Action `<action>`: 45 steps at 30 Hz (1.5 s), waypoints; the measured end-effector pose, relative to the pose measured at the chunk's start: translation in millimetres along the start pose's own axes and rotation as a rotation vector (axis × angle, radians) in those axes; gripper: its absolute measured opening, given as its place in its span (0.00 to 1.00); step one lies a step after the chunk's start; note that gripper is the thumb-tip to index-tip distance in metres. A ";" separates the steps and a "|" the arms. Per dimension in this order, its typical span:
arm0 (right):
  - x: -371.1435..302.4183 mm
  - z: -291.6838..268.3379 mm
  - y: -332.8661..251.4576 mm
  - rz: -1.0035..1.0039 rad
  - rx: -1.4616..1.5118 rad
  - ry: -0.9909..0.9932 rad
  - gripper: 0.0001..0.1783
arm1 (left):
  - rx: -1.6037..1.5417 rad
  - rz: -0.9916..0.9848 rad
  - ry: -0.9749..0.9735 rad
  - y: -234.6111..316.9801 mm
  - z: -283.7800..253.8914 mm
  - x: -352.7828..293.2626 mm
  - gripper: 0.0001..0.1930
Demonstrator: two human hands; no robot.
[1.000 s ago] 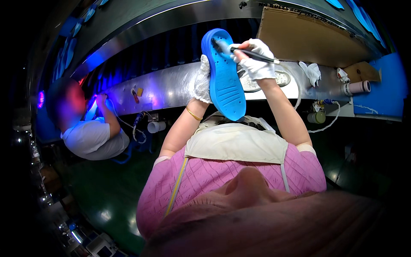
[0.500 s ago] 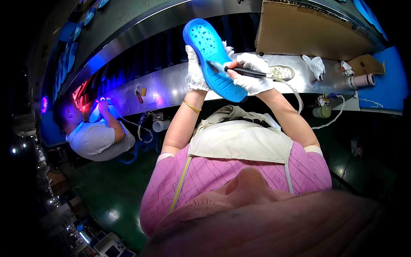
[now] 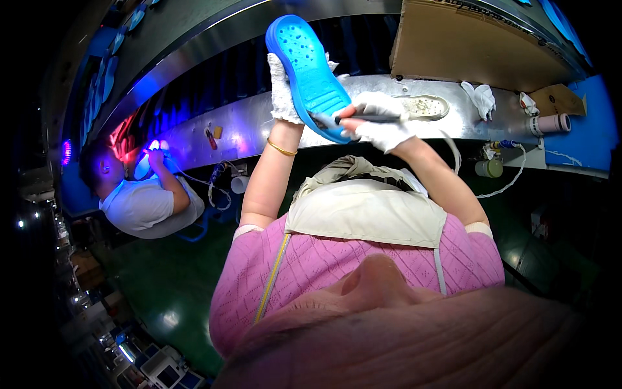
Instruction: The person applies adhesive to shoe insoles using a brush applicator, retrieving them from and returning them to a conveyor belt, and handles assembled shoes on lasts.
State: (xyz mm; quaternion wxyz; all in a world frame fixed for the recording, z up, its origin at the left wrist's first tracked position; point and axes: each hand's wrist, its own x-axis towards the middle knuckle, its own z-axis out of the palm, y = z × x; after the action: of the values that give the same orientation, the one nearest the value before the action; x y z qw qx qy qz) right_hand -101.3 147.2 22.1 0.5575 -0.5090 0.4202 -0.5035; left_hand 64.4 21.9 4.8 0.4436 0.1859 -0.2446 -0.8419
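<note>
My left hand (image 3: 283,94), in a white glove with a gold bangle at the wrist, grips a bright blue shoe sole (image 3: 304,74) from its left edge and underside. The sole is raised over the metal bench, its dotted end up and away. In my right hand (image 3: 383,122), also gloved but with bare fingertips showing, is a brush (image 3: 374,118) with a dark handle and a pale tube (image 3: 455,148) trailing off it. The brush tip meets the ribbed near end of the sole. Behind my right hand lies an off-white shoe sole (image 3: 424,107) with small holes, partly covered.
On the metal bench (image 3: 253,122) lie a crumpled white glove (image 3: 480,99) and a red-handled tool (image 3: 211,139). A cardboard sheet (image 3: 473,45) stands at the back right, near a pale pink roll (image 3: 552,123). To the left, another person (image 3: 149,201) works under coloured light.
The blue sole has moved up and left with my left hand. The brush tip has shifted from the sole's middle to its near end. More of the off-white sole shows.
</note>
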 end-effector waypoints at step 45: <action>-4.8 0.4 9.2 -0.425 -0.334 -0.110 0.06 | -0.114 0.015 -0.381 22.1 19.8 -12.5 0.49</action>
State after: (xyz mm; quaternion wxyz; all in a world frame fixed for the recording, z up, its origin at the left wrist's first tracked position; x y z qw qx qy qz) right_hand -100.3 151.9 12.8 0.3697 -0.6973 0.3503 -0.5044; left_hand 75.2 26.5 34.8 0.4053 -0.0040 -0.2773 -0.8711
